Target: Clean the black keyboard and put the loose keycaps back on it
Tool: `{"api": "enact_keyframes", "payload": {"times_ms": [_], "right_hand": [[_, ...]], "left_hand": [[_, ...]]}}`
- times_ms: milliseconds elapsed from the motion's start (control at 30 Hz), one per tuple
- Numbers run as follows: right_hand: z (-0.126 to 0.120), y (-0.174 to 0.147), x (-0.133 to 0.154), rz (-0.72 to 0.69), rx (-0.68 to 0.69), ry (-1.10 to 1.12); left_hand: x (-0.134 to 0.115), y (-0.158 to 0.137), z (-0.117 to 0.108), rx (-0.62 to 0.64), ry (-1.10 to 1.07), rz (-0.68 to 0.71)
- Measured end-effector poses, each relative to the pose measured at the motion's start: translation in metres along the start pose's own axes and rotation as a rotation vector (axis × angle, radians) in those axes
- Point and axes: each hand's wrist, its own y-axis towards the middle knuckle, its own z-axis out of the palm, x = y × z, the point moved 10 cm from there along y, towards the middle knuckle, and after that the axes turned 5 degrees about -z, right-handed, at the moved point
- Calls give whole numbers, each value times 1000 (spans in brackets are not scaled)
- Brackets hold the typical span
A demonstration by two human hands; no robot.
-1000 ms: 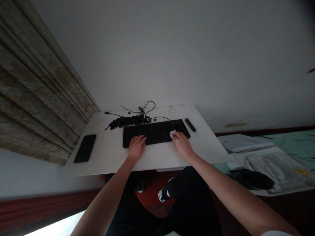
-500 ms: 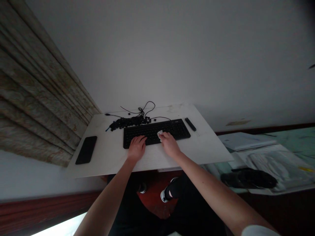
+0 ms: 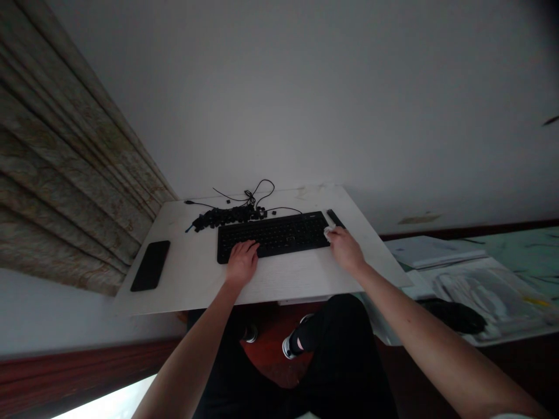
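Observation:
A black keyboard point(image 3: 279, 235) lies on the white table, and its keys appear to have been taken off over much of it. My left hand point(image 3: 242, 262) rests on its front left part, palm down with fingers stretched out. At the keyboard's right end, my right hand point(image 3: 346, 249) pinches a crumpled white tissue point(image 3: 328, 232). Behind the keyboard is a heap of loose black keycaps point(image 3: 225, 216), with a thin blue-tipped thing point(image 3: 189, 228) sticking out at its left. A slim black bar-shaped object point(image 3: 334, 217) lies just beyond my right hand.
A black phone point(image 3: 151, 265) lies on the left of the white table point(image 3: 279, 280). The keyboard's cable point(image 3: 265, 187) is coiled near the wall. A patterned curtain point(image 3: 78, 157) hangs at the left. Papers point(image 3: 432, 251) and a dark bag-like thing point(image 3: 458, 316) lie on a surface at right.
My right hand has moved with the tissue from the middle of the keyboard to its right end. My left hand has stayed in place.

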Motion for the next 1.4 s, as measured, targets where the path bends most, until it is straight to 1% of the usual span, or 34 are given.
{"api": "enact_keyframes", "payload": {"times_ms": [33,100,167,267,333,367,400,467,567,633,667,733,833,933,967,1033,1100,1200,1400], "right_hand": [[-1,2,5,6,-20,36],[-1,7,28,-7,-61,114],[4,11,66,-71,-68,177],[17,11,128,-220,-19,208],[22,10,148,-253,-16,193],[23,9,149,-251,-17,180],[23,8,145,-239,-18,163],[21,5,123,-199,-14,120],[15,-1,70,-122,-10,54],[8,-6,32,-45,-22,23],[6,-8,18,-21,-28,21],[4,-7,2,-10,-27,34],[2,9,3,-18,-59,100],[-2,39,17,-17,-123,163],[-1,50,22,-21,-122,165],[6,69,32,-25,-64,126],[15,79,37,-31,21,66],[25,70,39,-47,85,26],[24,6,38,-132,34,130]], "left_hand": [[0,0,0,-2,2,-3],[0,0,-1,-3,6,-6],[0,0,-1,3,8,-5],[-1,0,-1,19,9,-1],[-1,0,-1,23,9,1],[-1,0,-1,22,9,0],[0,0,-1,21,8,0],[-1,0,-2,18,4,4],[-1,0,-2,12,0,4],[-2,0,-2,9,-1,1],[-2,0,-2,7,0,-1],[-3,0,-2,2,4,-2],[-2,0,-1,-1,8,-10],[-1,1,-1,-1,3,-18],[0,1,-2,-1,-2,-19],[0,1,-4,-1,-14,-16],[0,1,-5,3,-21,-12],[0,0,-6,9,-19,-12],[0,0,-4,3,-28,-18]]}}
